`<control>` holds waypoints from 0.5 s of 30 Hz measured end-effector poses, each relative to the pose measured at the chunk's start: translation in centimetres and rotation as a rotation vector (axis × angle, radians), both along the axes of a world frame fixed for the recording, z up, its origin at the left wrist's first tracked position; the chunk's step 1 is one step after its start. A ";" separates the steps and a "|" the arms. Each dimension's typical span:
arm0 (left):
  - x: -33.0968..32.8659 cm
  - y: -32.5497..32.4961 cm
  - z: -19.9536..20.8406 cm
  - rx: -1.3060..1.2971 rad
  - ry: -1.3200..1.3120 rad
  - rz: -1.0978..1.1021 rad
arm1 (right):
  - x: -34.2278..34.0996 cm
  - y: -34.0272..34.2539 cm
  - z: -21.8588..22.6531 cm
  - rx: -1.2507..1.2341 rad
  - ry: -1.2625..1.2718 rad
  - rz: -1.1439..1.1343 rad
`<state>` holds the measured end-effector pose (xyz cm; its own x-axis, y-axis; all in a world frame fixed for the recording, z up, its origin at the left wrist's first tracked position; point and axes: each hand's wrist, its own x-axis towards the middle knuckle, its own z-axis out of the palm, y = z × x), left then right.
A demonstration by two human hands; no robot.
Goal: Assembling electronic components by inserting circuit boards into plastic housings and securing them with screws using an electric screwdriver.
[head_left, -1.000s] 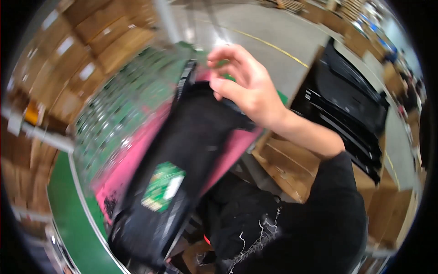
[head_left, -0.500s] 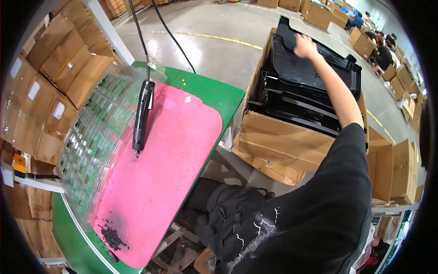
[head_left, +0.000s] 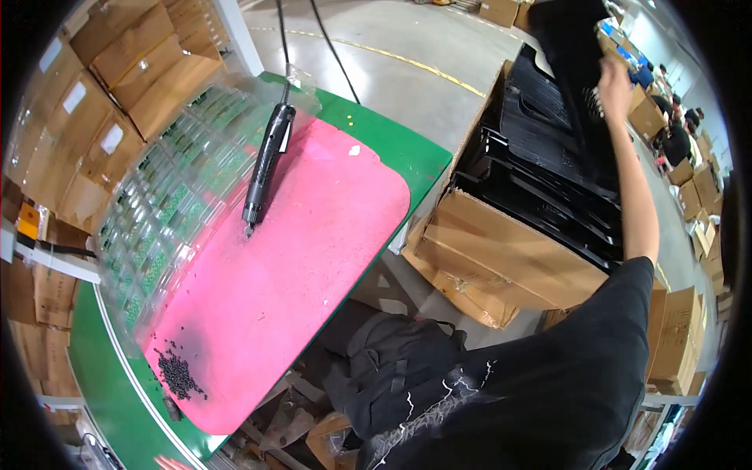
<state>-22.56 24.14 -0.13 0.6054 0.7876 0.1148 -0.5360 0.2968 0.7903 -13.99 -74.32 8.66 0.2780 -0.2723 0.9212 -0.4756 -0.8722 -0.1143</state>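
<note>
My right hand (head_left: 614,88), at the end of an outstretched arm, grips the edge of a black plastic panel (head_left: 570,59). The panel is tilted up above a cardboard box (head_left: 501,239). More black plastic panels (head_left: 536,149) stand packed inside that box. Only the fingers of my left hand (head_left: 169,464) show at the lower left edge, stretched out beside the green table (head_left: 117,392), with nothing visible in them. On the pink mat (head_left: 290,258) lies a black electric screwdriver (head_left: 268,160) with its cable running upward. A heap of small black screws (head_left: 178,374) lies at the mat's near left corner.
Clear plastic trays of green circuit boards (head_left: 168,211) line the table's left side. Stacked cartons (head_left: 117,70) stand beyond them. Open cartons (head_left: 677,337) are at the right. Several people (head_left: 675,145) sit in the far right background.
My right hand has lifted the black panel up out of the box, tilting it to the far right. My left fingers have come into view at the lower left. The whole view has shifted slightly.
</note>
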 end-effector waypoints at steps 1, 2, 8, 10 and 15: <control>1.4 -2.3 1.9 0.150 0.040 0.024 | 1.1 1.5 2.9 -0.050 -0.132 -0.087; 2.7 -3.5 2.6 0.280 0.087 0.035 | 0.9 0.4 6.5 0.074 -0.143 -0.213; 8.1 -14.4 8.3 1.423 -0.170 0.075 | 4.1 5.1 15.0 0.940 -0.305 0.773; 8.3 -17.7 11.0 1.748 -0.245 -0.022 | 3.9 8.0 15.4 1.115 0.055 1.005; 6.2 -24.0 17.0 2.047 -0.196 -0.179 | 6.2 29.2 4.1 1.516 0.156 1.110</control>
<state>-16.41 0.10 16.90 0.5176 -0.5913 0.6185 -0.7074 -0.7024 -0.0795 -7.77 -45.12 12.80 0.9214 -0.3842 0.0581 0.0771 0.0344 -0.9964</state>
